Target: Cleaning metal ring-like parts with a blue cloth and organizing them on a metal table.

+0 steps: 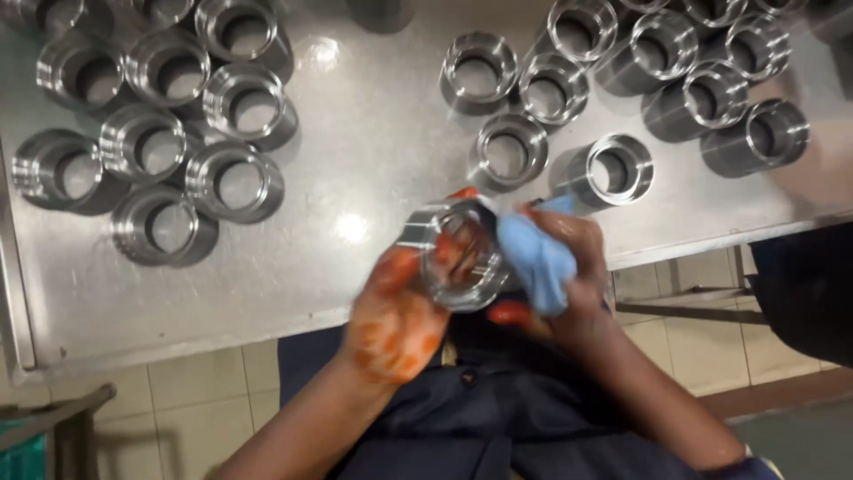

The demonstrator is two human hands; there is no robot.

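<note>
The left hand (391, 320), stained orange, cups a metal ring (458, 258) from its 7 o'clock side, fingers wrapped round the outer wall and closed on it. The ring is held clear of the table (373, 151), just past its near edge, bore facing the camera. The right hand (569, 276) pinches a blue cloth (536, 262) against the ring's 3 o'clock flank; its fingertips are pressed together on the fabric. Some blur on both hands suggests rubbing.

Two groups of like rings stand on the table: one cluster (169, 124) at 10 o'clock from the hands, another (640, 80) at 1 o'clock. The nearest single ring (613, 169) lies just beyond the right hand, at 1 o'clock.

Assessment: the step in hand appears to be wiping the ring. To do it well:
- Keep the left grip on the outer wall only, so the stained fingers do not mark the bore or end face.
- Turn the ring against the cloth rather than dragging the cloth round it, so every part of the wall is covered.
- Fold a clean patch of cloth into the bore and the inner step, where residue tends to sit.
- Hold the work over the table, not over the floor gap; a slip here would dent the edge.

Whether the bore is already clean cannot be told from this view.
</note>
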